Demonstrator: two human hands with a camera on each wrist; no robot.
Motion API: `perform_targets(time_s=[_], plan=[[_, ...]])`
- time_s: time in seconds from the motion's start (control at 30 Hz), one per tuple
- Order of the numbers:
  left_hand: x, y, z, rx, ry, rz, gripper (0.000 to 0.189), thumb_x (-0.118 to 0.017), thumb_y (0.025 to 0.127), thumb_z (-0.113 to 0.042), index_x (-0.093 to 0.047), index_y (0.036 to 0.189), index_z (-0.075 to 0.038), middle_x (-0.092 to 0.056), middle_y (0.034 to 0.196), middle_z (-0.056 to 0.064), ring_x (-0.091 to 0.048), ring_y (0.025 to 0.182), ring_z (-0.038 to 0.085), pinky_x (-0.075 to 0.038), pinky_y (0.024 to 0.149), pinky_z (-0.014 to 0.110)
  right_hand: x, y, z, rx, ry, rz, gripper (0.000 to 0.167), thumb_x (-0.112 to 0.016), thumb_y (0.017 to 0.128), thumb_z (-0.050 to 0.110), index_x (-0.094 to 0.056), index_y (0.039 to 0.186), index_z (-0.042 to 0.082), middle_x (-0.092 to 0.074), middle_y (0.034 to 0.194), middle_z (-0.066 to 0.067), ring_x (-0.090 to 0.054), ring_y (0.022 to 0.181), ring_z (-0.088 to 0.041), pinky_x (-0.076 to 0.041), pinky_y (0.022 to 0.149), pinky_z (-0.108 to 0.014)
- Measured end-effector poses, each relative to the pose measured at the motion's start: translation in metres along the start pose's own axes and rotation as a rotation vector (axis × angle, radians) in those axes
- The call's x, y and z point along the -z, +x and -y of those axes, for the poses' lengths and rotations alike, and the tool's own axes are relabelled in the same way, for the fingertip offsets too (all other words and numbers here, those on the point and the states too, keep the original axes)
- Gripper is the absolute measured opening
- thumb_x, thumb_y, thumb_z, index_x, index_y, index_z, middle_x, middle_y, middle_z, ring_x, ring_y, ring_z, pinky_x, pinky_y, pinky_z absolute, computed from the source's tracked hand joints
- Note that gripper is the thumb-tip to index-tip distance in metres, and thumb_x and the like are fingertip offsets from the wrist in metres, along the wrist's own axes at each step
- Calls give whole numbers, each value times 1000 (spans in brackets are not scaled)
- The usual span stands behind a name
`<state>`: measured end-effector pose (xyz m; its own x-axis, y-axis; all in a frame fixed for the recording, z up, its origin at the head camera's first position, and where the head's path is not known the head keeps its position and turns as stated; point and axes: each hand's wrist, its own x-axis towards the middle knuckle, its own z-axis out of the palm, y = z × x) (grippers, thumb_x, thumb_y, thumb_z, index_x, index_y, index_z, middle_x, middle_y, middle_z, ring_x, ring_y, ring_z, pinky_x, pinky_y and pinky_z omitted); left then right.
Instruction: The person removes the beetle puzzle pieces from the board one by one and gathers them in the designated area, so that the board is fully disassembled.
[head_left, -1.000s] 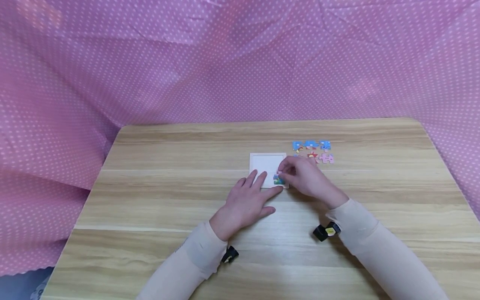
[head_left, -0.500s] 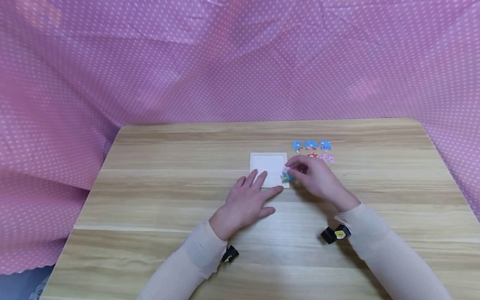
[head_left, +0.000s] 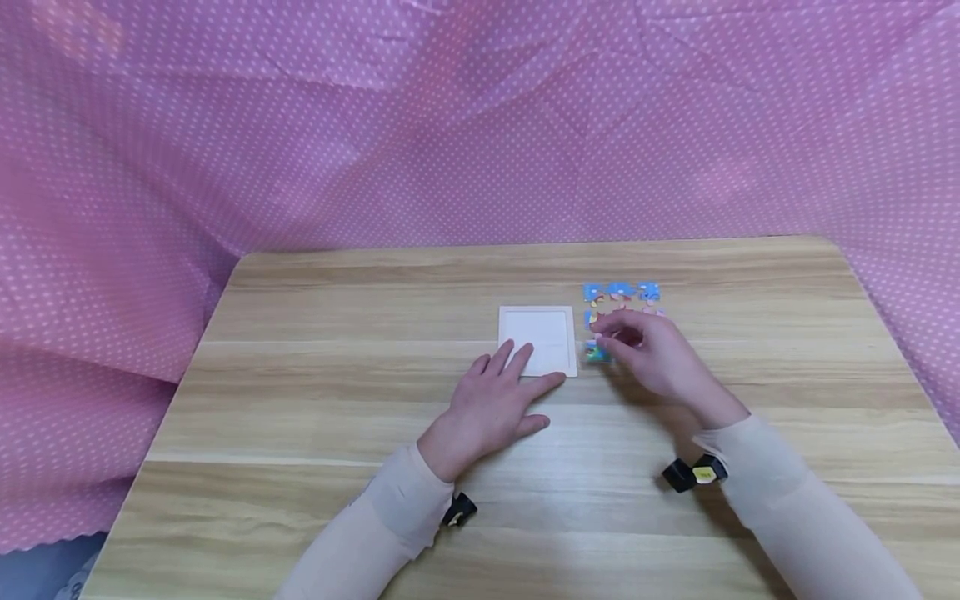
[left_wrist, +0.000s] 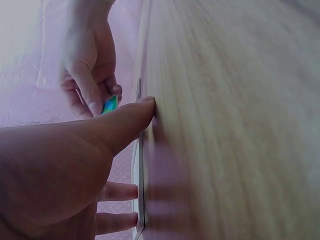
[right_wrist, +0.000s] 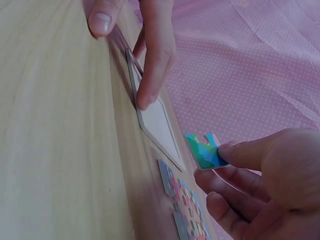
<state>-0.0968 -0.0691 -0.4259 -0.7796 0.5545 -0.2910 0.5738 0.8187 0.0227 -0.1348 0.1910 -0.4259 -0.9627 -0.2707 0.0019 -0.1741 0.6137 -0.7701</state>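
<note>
Between thumb and fingers my right hand point(head_left: 663, 354) pinches a green and blue jigsaw piece point(right_wrist: 202, 152), raised above the table just right of the puzzle frame. That white square puzzle frame point(head_left: 538, 323) lies flat, its recess bare where it shows. My left hand point(head_left: 491, 408) rests with spread, straight fingers on the frame's lower part, the thumb on the table. Beyond the right hand, loose jigsaw pieces point(head_left: 620, 289) in blue, pink and red lie in rows; the hand partly covers the nearer row. In the left wrist view the held piece point(left_wrist: 109, 104) shows edge-on.
The wood-grain table point(head_left: 337, 333) extends to both sides. A pink dotted cloth point(head_left: 480, 125) hangs behind its far edge. Black wrist cameras point(head_left: 693, 473) sit at both cuffs.
My right hand has moved to the right, carrying the jigsaw piece from over the frame's lower right corner to beside the frame. The left hand has stayed put.
</note>
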Motion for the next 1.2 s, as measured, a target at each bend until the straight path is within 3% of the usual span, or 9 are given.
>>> perform_targets(time_s=[0.43, 0.67, 1.2], plan=[[-1, 0, 0, 7, -24, 7, 62, -54, 108, -62, -37, 166, -49, -28, 178, 11, -25, 167, 38, -34, 129, 58, 17, -14, -10, -29, -33, -28, 19, -70, 105, 11, -76, 122, 7, -75, 103, -10, -61, 88, -22, -52, 70, -25], [0, 1, -1, 10, -28, 15, 62, -53, 108, -62, -36, 166, -49, -27, 179, 11, -23, 167, 38, -33, 130, 58, 28, -21, -16, -28, -27, -53, 20, -68, 106, 13, -76, 123, 6, -75, 106, -11, -60, 88, -19, -52, 68, -25], [2, 1, -1, 20, -30, 29, 63, -53, 108, -62, -35, 167, -49, -26, 180, 11, -22, 168, 38, -31, 131, 58, 41, -28, -44, -128, -52, -105, 24, -65, 109, 19, -75, 126, 6, -74, 108, -15, -57, 86, -16, -49, 66, -23]])
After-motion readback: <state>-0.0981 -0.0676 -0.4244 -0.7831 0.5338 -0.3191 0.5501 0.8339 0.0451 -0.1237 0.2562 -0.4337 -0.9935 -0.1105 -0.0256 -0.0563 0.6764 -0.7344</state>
